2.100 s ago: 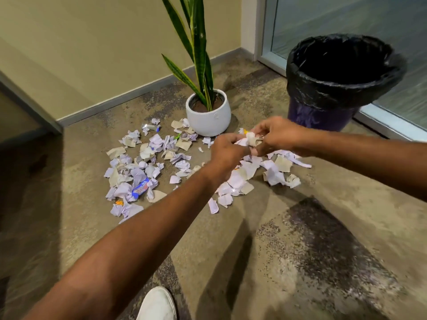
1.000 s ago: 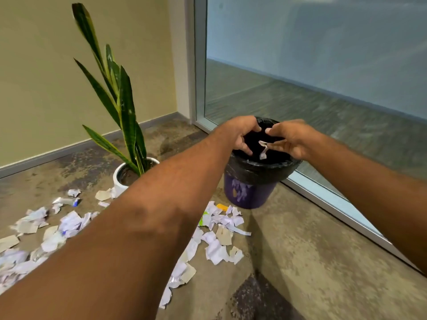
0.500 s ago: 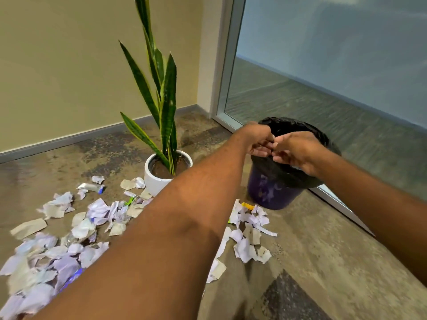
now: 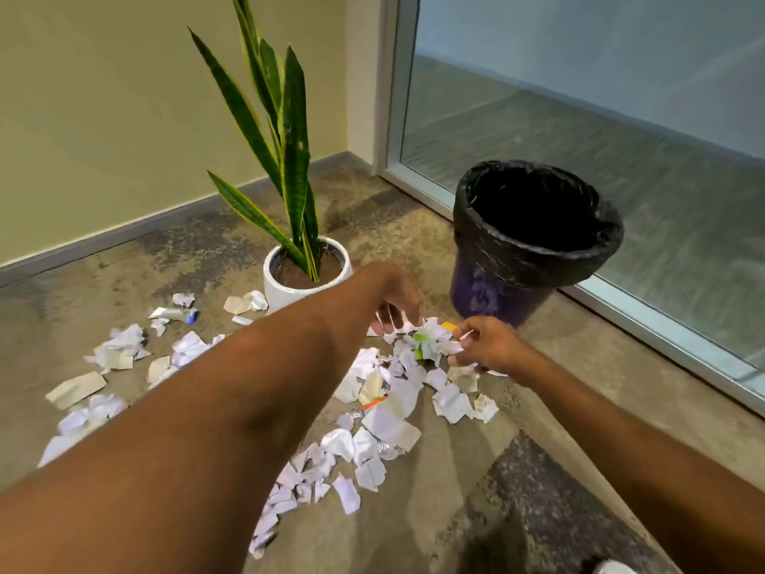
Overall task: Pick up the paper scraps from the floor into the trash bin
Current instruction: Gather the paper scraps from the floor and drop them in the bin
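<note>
My right hand [image 4: 486, 345] is down at the near edge of the heap, fingers curled round a small white scrap, thumb and forefinger pinching its tip. Left hand [image 4: 395, 302] hovers over the far edge of the same heap, fingers hooked downward, touching or just above the paper; can't tell if it has anything.

The torn white and pale-lilac paper scraps [image 4: 397, 391] lie on the mottled brown concrete floor [image 4: 559, 428], one clump under my hands, a second spread well off to the left. A few coloured bits are mixed in: green, orange, yellow.

Handling, my read: near weightless, limp, crumpled, not fragile. Flat pieces will cling to the floor, so take raised creases and corners. Better to rake several into the palm than pinch singles. Loose ones could flutter out of a half-closed hand on the way over.

The dark purple round trash bin with black plastic liner [image 4: 534, 238] stands just beyond the heap, mouth open, inside too dark to see. The snake plant in a round white pot [image 4: 304, 267] sits left of the bin, scraps right against its base. Beige wall and glass panel behind.

Writing: faint marks on the bin's side and print on some scraps, nothing legible.
</note>
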